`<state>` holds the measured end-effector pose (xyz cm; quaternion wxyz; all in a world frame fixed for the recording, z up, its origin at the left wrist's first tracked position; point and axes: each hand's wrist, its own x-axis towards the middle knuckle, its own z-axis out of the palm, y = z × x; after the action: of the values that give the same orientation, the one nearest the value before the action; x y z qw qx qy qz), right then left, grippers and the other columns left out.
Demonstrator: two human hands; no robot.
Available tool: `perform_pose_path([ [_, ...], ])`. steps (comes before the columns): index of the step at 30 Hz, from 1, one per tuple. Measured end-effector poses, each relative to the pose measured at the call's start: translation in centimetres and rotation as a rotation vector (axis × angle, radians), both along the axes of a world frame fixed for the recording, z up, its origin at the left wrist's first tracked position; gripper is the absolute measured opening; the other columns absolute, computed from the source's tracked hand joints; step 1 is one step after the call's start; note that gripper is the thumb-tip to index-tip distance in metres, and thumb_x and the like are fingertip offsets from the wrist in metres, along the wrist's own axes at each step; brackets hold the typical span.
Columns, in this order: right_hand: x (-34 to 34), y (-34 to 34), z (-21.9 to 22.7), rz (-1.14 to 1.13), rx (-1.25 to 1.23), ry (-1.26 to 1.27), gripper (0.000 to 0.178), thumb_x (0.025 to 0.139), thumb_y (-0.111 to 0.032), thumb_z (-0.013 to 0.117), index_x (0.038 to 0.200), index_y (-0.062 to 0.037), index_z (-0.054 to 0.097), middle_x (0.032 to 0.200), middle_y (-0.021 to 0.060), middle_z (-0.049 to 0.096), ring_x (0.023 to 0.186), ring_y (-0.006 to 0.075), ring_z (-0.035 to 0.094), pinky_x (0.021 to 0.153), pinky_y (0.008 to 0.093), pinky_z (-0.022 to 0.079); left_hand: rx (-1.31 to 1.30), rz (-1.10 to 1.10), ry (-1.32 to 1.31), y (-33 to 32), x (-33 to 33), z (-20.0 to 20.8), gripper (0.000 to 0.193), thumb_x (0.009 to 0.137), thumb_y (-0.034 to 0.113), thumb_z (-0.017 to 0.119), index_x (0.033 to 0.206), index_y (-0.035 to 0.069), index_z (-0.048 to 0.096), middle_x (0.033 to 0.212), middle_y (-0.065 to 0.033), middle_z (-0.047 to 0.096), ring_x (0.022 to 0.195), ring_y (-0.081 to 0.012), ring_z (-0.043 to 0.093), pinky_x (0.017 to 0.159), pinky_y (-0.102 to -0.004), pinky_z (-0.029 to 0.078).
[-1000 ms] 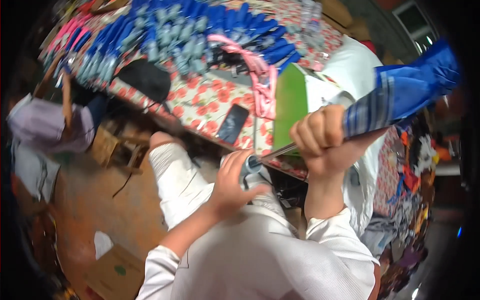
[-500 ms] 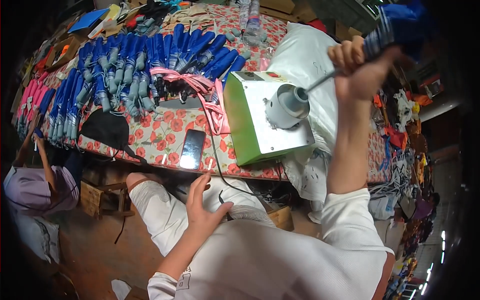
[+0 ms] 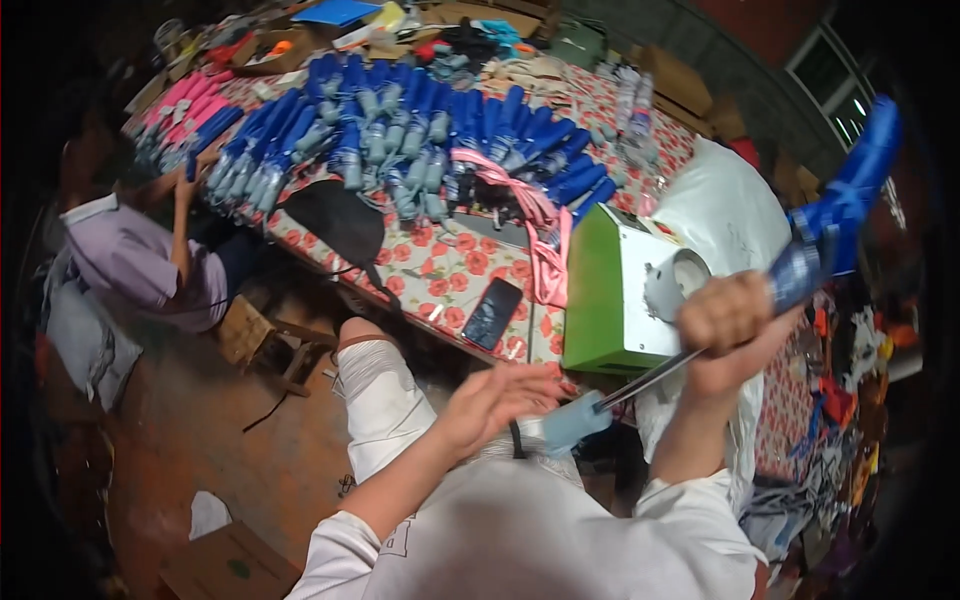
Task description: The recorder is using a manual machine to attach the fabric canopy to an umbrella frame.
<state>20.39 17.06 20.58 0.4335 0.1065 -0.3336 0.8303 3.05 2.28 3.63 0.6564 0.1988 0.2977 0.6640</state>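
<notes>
My right hand (image 3: pixel 735 325) is raised and closed around a folded blue umbrella (image 3: pixel 840 215), whose cloth end points up to the right. Its thin metal shaft (image 3: pixel 650 378) runs down to the left and ends in a pale grey-blue handle (image 3: pixel 568 424). My left hand (image 3: pixel 495 400) is over my lap with its fingers stretched out, their tips at the handle but not wrapped around it. Just behind both hands, a green and white box-shaped machine (image 3: pixel 610 300) with a round opening stands at the table's near edge.
The floral-cloth table (image 3: pixel 440 270) carries several rows of folded blue umbrellas (image 3: pixel 420 140), pink ones (image 3: pixel 185 95) at far left, pink ribbon (image 3: pixel 535 215) and a dark phone (image 3: pixel 492 313). A person in a lilac shirt (image 3: pixel 125 260) sits at left. A wooden stool (image 3: pixel 265 345) stands below; a white sack (image 3: pixel 730 215) lies right.
My right hand dropped from high beside the machine to lower in front of it, and the umbrella's shaft now reaches down to my left hand, which rose from my lap to the handle.
</notes>
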Motion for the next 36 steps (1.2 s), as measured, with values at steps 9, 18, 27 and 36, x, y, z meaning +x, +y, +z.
perform_pose_path([
  [9, -7.1, -1.9, -8.5, -0.023, -0.312, -0.107, 0.066, 0.091, -0.077, 0.033, 0.055, -0.0212, 0.034, 0.041, -0.0091, 0.023, 0.035, 0.0062, 0.017, 0.045, 0.0243, 0.018, 0.122, -0.315, 0.231, -2.3, -2.0, -3.1, 0.041, 0.092, 0.03, 0.064, 0.114, -0.005, 0.059, 0.095, -0.0142, 0.069, 0.075, -0.0232, 0.064, 0.066, -0.0321, 0.051],
  [18, -7.9, -2.4, -8.0, -0.112, -0.004, -0.24, 0.065, 0.093, -0.069, 0.038, 0.056, -0.0155, 0.043, 0.047, -0.0036, 0.039, 0.044, 0.0102, 0.038, 0.053, 0.0247, 0.031, -0.105, 0.251, 1.142, -2.3, -0.6, -2.6, 0.042, 0.068, 0.008, 0.082, 0.104, -0.002, 0.063, 0.08, -0.0103, 0.068, 0.063, -0.0204, 0.058, 0.064, -0.0293, 0.05],
  [27, -10.1, -7.2, -15.5, -0.181, 0.494, -1.098, 0.029, 0.092, -0.027, 0.058, 0.106, -0.0033, 0.065, 0.103, 0.013, 0.066, 0.1, 0.0253, 0.059, 0.091, 0.0353, 0.046, -0.189, 0.281, 0.856, -1.6, -1.9, 2.2, 0.024, 0.072, 0.01, 0.074, 0.091, -0.002, 0.066, 0.082, -0.0111, 0.07, 0.066, -0.0211, 0.061, 0.065, -0.0316, 0.051],
  [36, -1.8, -9.2, -21.6, -0.029, 0.558, -1.436, 0.057, 0.084, -0.031, 0.074, 0.13, -0.0021, 0.055, 0.104, 0.0122, 0.065, 0.089, 0.0208, 0.061, 0.082, 0.0309, 0.049, -0.419, 0.388, 0.702, 9.1, -16.7, 3.1, 0.014, 0.077, 0.017, 0.069, 0.084, 0.006, 0.064, 0.064, -0.0006, 0.058, 0.045, -0.0104, 0.045, 0.045, -0.023, 0.034],
])
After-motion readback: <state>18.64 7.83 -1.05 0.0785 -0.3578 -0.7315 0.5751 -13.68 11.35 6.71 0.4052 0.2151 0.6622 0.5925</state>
